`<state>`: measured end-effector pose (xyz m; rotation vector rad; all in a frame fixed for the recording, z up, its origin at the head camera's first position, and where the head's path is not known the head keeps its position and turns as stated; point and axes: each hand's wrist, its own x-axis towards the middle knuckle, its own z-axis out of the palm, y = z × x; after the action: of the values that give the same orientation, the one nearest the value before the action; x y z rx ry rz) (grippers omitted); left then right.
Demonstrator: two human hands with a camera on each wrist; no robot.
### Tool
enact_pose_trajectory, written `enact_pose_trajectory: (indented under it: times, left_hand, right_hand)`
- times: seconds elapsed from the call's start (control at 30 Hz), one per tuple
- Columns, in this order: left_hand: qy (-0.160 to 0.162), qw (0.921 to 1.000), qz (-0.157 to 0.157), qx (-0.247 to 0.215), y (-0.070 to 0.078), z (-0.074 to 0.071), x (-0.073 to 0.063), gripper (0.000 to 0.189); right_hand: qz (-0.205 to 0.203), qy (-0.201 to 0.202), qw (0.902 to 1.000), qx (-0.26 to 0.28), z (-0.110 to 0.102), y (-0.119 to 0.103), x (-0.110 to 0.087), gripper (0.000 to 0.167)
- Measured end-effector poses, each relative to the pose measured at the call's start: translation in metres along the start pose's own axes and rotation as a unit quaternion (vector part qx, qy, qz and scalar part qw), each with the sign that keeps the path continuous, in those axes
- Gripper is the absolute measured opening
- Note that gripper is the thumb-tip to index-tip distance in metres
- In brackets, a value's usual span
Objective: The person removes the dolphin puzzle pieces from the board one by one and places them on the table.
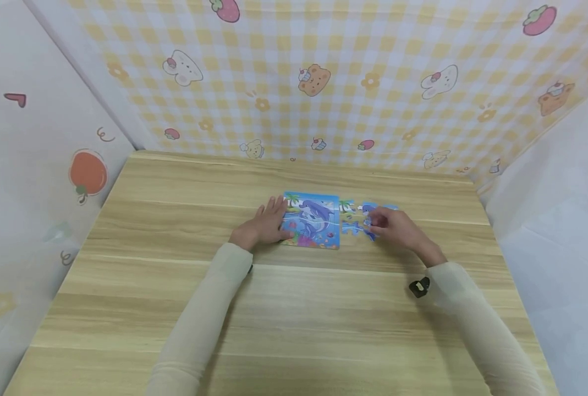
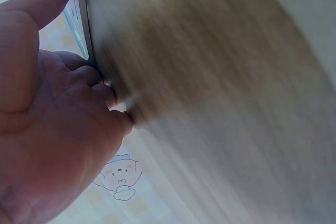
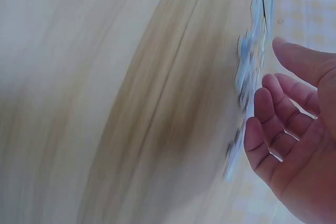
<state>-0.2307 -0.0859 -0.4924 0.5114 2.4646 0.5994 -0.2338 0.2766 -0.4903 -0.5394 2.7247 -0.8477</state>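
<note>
A square dolphin jigsaw puzzle [image 1: 318,223] lies toward the back of the table, showing dolphins, a palm tree and blue water. My left hand [image 1: 268,223] rests at its left side, fingers spread, with the thumb at the lower left corner. Right of the puzzle lie several loose jigsaw pieces [image 1: 351,227] in matching colours. Over the rightmost of these is my right hand [image 1: 397,228], partly covering them. In the right wrist view its fingers [image 3: 265,103] bend loosely, the thumb stands apart, and nothing shows between them.
The wood-grain table [image 1: 294,324] stretches toward me and to both sides. Behind it hangs a yellow checked cloth [image 1: 274,71] with cartoon animals. White cloth walls [image 1: 36,143] stand at the left and right. A small black device [image 1: 419,287] sits at my right wrist.
</note>
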Motion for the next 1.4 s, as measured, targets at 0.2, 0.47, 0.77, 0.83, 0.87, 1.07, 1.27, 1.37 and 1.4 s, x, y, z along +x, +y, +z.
enact_pose_trajectory:
  times: [0.2, 0.47, 0.77, 0.83, 0.87, 1.07, 1.27, 1.37, 1.4]
  left_hand:
    - [-0.002, 1.0, 0.0, 0.001, 0.001, 0.001, 0.0, 0.094]
    - [-0.004, 1.0, -0.003, 0.0, 0.001, 0.0, 0.0, 0.094]
    - [-0.006, 1.0, -0.001, 0.0, 0.001, 0.0, 0.001, 0.094]
    - [-0.005, 1.0, 0.0, 0.0, 0.001, 0.0, 0.001, 0.094]
    - [-0.005, 1.0, 0.001, 0.0, 0.001, -0.001, 0.001, 0.094]
    - [-0.002, 1.0, -0.001, -0.004, 0.002, -0.002, 0.0, 0.095]
    - [-0.002, 1.0, 0.0, -0.005, 0.002, -0.001, 0.0, 0.095]
    - [-0.001, 1.0, 0.003, -0.002, 0.002, -0.001, 0.001, 0.095]
    - [0.0, 1.0, 0.004, -0.001, 0.002, -0.001, 0.001, 0.095]
  right_hand:
    - [-0.02, 0.004, 0.9998, 0.009, 0.017, -0.019, 0.008, 0.028]
    - [-0.063, 0.001, 0.9978, -0.019, 0.03, -0.039, 0.024, 0.04]
    - [-0.059, -0.036, 0.9956, -0.064, 0.039, -0.058, 0.041, 0.028]
    - [-0.043, -0.045, 0.9956, -0.07, 0.039, -0.061, 0.043, 0.03]
    - [-0.033, -0.048, 0.9957, -0.072, 0.039, -0.062, 0.044, 0.033]
    - [-0.001, -0.059, 0.996, -0.067, 0.038, -0.065, 0.048, 0.053]
    - [-0.002, -0.058, 0.9967, -0.056, 0.038, -0.069, 0.049, 0.051]
    - [-0.002, -0.056, 0.9969, -0.055, 0.038, -0.071, 0.049, 0.048]
    - [-0.003, -0.055, 0.997, -0.055, 0.038, -0.071, 0.049, 0.046]
